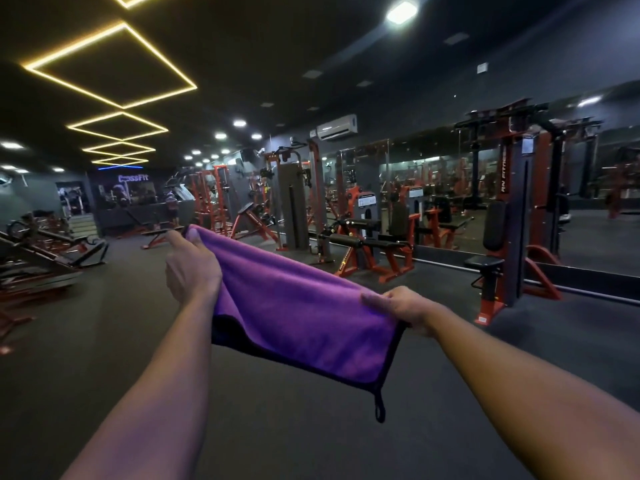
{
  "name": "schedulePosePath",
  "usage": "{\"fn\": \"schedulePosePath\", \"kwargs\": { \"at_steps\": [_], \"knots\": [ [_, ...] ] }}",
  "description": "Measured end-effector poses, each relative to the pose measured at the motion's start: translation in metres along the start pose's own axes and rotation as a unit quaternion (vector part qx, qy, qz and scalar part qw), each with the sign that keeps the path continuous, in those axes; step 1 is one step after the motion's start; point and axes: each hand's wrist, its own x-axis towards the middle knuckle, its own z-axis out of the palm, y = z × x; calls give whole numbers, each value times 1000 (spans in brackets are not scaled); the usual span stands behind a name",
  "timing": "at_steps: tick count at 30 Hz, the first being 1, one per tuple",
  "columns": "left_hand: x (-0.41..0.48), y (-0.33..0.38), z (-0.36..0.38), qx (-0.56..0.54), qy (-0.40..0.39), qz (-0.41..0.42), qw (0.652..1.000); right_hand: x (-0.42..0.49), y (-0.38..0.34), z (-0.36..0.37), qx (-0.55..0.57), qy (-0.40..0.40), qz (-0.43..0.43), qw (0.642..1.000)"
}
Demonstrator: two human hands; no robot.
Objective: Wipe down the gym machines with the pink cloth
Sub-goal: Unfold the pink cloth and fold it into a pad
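Observation:
I hold the cloth [298,306] stretched out in front of me, in the air above the dark floor. It looks purple-pink in this light, with a black edge and a small hanging loop at its lower right corner. My left hand [190,268] pinches its upper left corner. My right hand [401,306] grips its right edge. The cloth hangs folded over between them. Red and black gym machines stand beyond it: a leg machine [367,244] just behind the cloth and a tall weight-stack machine [512,216] to the right. Neither touches the cloth.
A mirror wall [450,188] runs along the right behind the machines. Benches and racks [45,247] stand at the left, and more red racks [214,199] fill the back. Dark floor [277,427] spreads under my arms. An air conditioner [336,127] hangs high on the wall.

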Motion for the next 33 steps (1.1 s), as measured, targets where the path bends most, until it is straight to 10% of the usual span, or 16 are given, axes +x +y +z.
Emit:
{"fn": "schedulePosePath", "kwargs": {
  "at_steps": [4, 10, 15, 25, 33],
  "knots": [
    [-1, -18, -3, 4, -6, -31, 1000, 3, 7, -6, 0, -40, 18, 999],
    [-22, -28, 0, -47, 0, -7, 999, 7, -1, 21, 199, 334, -89, 917],
    [-29, -21, -1, -135, 52, 43, 988, -12, -33, 25, 155, 509, -153, 833],
    [-23, -39, 13, -62, -91, 24, 994, 11, -7, -4, 133, 343, -23, 929],
    [-35, -36, 20, -128, -38, 41, 990, 1, -9, -1, 185, 512, -70, 836]
  ]
}}
